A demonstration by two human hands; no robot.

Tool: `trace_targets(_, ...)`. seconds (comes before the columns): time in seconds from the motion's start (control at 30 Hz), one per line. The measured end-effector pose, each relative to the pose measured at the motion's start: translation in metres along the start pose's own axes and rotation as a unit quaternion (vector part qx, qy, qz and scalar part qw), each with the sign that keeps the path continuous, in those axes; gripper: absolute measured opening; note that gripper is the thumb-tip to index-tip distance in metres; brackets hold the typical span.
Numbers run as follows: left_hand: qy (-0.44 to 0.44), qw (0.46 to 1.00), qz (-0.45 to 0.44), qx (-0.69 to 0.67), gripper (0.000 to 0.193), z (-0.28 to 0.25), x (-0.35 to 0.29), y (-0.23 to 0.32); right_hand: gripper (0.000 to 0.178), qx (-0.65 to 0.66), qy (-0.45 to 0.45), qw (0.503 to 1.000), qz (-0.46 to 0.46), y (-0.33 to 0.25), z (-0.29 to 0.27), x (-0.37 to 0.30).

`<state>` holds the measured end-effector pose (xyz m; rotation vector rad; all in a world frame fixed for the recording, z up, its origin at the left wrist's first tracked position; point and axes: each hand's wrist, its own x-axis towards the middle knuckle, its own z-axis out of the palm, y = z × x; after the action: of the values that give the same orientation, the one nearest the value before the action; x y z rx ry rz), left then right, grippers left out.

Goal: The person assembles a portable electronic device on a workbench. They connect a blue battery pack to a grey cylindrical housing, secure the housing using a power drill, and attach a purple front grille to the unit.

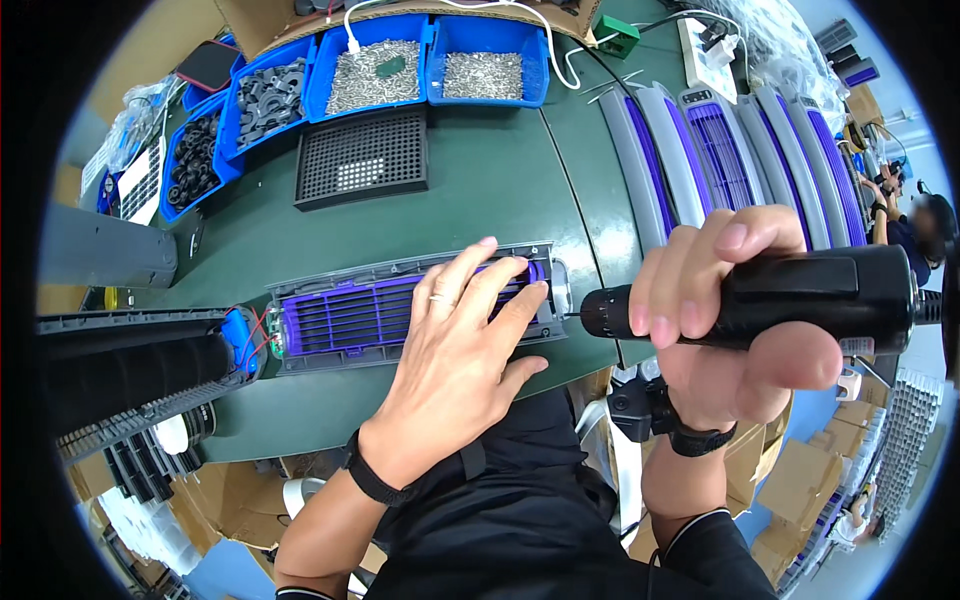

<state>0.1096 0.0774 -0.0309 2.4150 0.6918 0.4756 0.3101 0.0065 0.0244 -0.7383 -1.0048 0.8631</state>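
My left hand [465,345] rests with spread fingers on a long grey housing with a purple slatted grille [350,320], which lies flat on the green table. My right hand [730,300] is wrapped round a black electric screwdriver [800,295]. It is held level, its bit pointing left toward the housing's right end; whether the bit touches anything I cannot tell. A small green circuit board [277,335] with red wires sits at the housing's left end. Beside it, a second grey housing with a dark cylinder [150,355] and a blue end piece reaches in from the left.
Blue bins of screws [375,80], more screws [483,78], grey clips [270,98] and black round parts [195,160] line the back. A black perforated tray [362,160] stands before them. Several grey-and-purple housings [720,150] lean at the back right, near a power strip [708,60].
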Motion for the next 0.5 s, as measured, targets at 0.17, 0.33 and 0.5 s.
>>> trace_targets(0.17, -0.001, 1.0, 0.014, 0.011, 0.052, 0.0069, 0.0056, -0.0038, 0.08, -0.016, 0.023, 1.0, 0.011, 0.0001, -0.0035, -0.0006)
trace_targets(0.33, 0.009, 1.0, 0.005, 0.004, 0.043, 0.0059, 0.0088, -0.0028, 0.081, -0.025, 0.035, 0.999, 0.017, -0.0014, -0.0038, 0.0004)
trace_targets(0.5, 0.019, 1.0, -0.005, -0.001, 0.04, 0.0067, 0.011, 0.0008, 0.082, -0.037, 0.037, 0.998, 0.031, -0.0019, -0.0009, 0.0001)
